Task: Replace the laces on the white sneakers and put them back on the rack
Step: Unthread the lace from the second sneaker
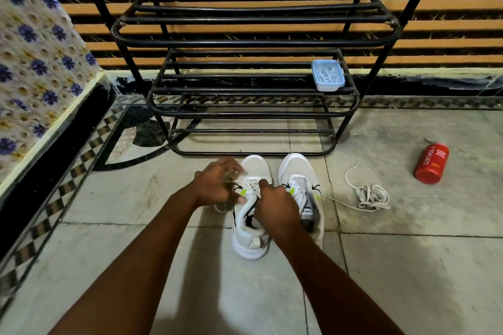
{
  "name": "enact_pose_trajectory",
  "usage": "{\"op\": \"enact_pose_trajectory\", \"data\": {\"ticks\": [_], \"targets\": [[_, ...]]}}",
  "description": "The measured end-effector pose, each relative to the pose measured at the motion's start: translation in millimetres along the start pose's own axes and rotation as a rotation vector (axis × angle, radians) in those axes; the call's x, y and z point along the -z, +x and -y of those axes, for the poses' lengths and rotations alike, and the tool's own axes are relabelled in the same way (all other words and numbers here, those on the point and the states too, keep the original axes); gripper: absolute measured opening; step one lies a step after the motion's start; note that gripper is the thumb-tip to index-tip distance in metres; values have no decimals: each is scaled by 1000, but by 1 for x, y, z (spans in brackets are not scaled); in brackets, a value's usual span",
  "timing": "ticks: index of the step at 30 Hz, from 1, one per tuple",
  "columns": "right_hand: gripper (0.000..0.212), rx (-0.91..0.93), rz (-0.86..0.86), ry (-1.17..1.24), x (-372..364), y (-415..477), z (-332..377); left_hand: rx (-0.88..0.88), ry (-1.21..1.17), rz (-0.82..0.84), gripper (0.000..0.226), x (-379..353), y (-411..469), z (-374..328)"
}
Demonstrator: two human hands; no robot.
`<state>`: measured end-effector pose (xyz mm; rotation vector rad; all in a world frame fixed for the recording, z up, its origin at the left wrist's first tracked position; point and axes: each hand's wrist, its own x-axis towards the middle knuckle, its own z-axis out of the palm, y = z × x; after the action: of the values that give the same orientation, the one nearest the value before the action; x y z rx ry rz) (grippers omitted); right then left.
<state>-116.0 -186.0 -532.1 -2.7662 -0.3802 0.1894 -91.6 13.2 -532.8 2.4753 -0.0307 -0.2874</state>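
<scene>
Two white sneakers stand side by side on the tiled floor, toes toward the black metal shoe rack [253, 43]. The left sneaker [251, 242] has a white lace partly threaded through its eyelets. My left hand [217, 185] is at that shoe's left side, fingers curled and blurred, holding a lace end. My right hand [275, 204] pinches the lace over the tongue of the same shoe. The right sneaker [296, 168] is laced and partly hidden by my right wrist. A loose, dirty white lace [367, 194] lies in a heap on the floor to the right.
A light blue plastic box [328, 75] holding white laces sits on the rack's middle shelf at its right end. A red Cinthol can [431, 163] lies on the floor at the right. A floral-covered ledge [40, 68] runs along the left.
</scene>
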Motion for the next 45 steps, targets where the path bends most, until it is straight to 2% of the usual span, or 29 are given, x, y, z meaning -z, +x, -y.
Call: {"op": "enact_pose_trajectory", "data": {"ticks": [2,4,7,12,19,24,25,27,29,31,34,36,40,42,45], "targets": [[32,47,1,-37,3,6,-2,13,169,110,90,0,-2,-9],[29,97,21,-107,7,13,-3,31,278,143,97,-6,0,-12],[26,181,65,-256,13,21,-2,49,304,155,102,-10,1,-8],[23,257,116,-374,21,35,4,15,332,159,102,-11,0,-8],[30,288,127,-426,24,50,13,82,419,152,92,-15,0,-25],[29,92,-47,-352,6,41,9,101,431,185,99,-22,0,-28],[31,9,-65,-279,3,41,7,104,434,195,102,-22,0,-28],[26,-184,-75,21,1,45,-2,106,438,201,103,-22,0,-27],[18,-267,-104,223,-5,52,-8,109,445,194,101,-23,1,-28],[11,-134,-155,246,-8,57,-8,121,441,194,101,-22,2,-28],[25,132,-89,170,-9,61,-10,131,436,205,101,-23,4,-30],[30,168,-6,261,-2,61,-14,125,456,217,99,-23,6,-31],[24,178,85,435,6,68,-23,99,513,224,94,-23,9,-33],[18,190,176,389,11,75,-23,87,537,229,93,-22,11,-34],[12,254,325,113,17,80,-19,71,542,234,90,-22,12,-33]]}}
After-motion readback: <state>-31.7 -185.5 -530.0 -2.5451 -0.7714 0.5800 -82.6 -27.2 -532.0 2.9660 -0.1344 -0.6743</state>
